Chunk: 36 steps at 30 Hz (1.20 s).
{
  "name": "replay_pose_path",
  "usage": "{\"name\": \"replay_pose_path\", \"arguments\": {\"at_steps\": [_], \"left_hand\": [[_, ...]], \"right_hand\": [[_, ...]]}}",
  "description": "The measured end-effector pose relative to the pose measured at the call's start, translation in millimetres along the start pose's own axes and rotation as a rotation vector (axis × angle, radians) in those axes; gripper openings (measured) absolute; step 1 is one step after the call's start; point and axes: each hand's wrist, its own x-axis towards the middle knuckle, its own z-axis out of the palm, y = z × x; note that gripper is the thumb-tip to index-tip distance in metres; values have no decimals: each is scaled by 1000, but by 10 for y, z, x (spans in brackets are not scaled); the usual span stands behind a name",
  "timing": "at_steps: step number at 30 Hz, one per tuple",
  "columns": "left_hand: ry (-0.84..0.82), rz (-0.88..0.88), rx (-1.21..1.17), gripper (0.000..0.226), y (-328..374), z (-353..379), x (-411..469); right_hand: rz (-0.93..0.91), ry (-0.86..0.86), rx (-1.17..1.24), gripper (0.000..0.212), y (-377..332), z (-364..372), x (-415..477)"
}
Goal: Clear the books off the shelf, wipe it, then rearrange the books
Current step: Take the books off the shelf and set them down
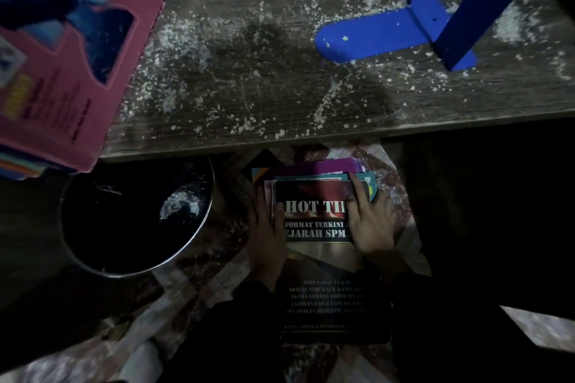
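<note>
Books (312, 221) stacked, between left grip (267, 228), right grip (371, 222)

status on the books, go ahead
Left hand, right hand grip book stack. Shelf dusty, not yet wiped. Blue bookend stands on it.
</note>
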Motion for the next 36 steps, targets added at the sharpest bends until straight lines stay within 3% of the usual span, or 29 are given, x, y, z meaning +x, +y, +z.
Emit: {"name": "replay_pose_path", "arguments": {"at_steps": [2,5,7,9,11,13,16,21,27,31,36], "left_hand": [[-2,-16,0,59,-5,-1,8],[-11,-35,-141,66,55,-41,-7],[-45,-147,-389,67,76,-96,-25],[-145,-247,-604,60,-41,-142,-9],[-366,-356,-703,55,-130,-210,-2],[-520,-439,-751,52,-191,-239,-16],[-510,-456,-776,45,-218,-210,-25],[-460,-418,-740,41,-171,-193,-48],[-473,-473,-765,46,-132,-134,-56],[-508,-492,-767,38,-105,-50,-55],[-511,-396,-697,38,-155,-80,10]], "right_hand": [[-18,-30,34,75,34,-24,33],[50,-88,299,62,77,-133,58],[130,-128,433,83,147,-148,17],[241,-163,651,102,213,-155,-42],[313,-280,854,96,257,-192,-46],[254,-360,848,81,272,-231,-24],[78,-327,793,86,301,-199,-52],[-51,-311,728,93,343,-167,-120],[-33,-343,874,90,412,-187,-63],[-11,-324,878,90,513,-219,-46],[-6,-347,896,95,548,-264,-46]]}}
